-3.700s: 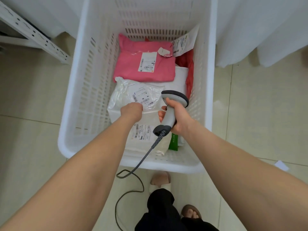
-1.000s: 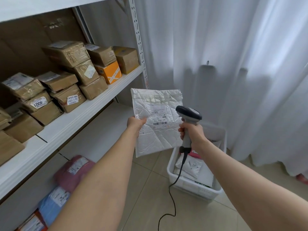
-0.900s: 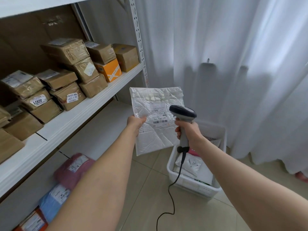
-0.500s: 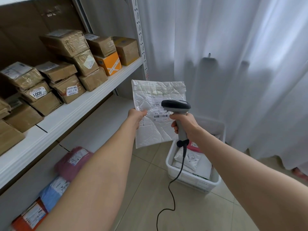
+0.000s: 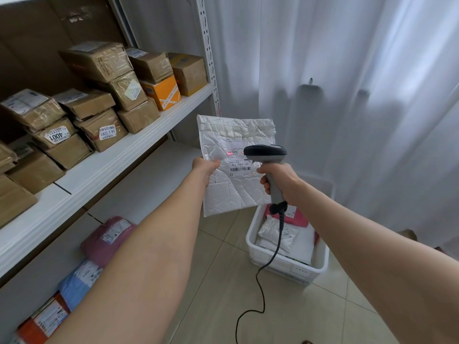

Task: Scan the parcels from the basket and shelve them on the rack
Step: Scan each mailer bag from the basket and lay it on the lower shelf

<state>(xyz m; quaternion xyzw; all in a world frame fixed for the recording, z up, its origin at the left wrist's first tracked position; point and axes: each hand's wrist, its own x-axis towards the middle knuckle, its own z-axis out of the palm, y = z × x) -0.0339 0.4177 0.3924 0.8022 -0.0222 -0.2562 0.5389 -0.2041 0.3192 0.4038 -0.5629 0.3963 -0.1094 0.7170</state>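
Observation:
My left hand point(image 5: 205, 169) pinches the left edge of a white bubble mailer point(image 5: 231, 184), held upright in front of me with its label facing me. My right hand point(image 5: 280, 182) grips the handle of a grey barcode scanner point(image 5: 267, 155), whose dark head points at the label. A red light spot shows on the label. The white basket point(image 5: 258, 256) stands on the floor below, holding white and pink parcels. The white rack point(image 5: 119, 160) is on my left.
The rack's middle shelf holds several brown cardboard boxes point(image 5: 99, 95) and an orange box point(image 5: 162, 91). Pink point(image 5: 109, 237), blue and orange soft parcels lie on the lower shelf. The scanner cable point(image 5: 263, 274) hangs to the tiled floor. White curtains point(image 5: 347, 83) hang behind.
The mailer came out of the basket and rose in front of the rack. The scanner moved left over the label, and a red spot now shows there.

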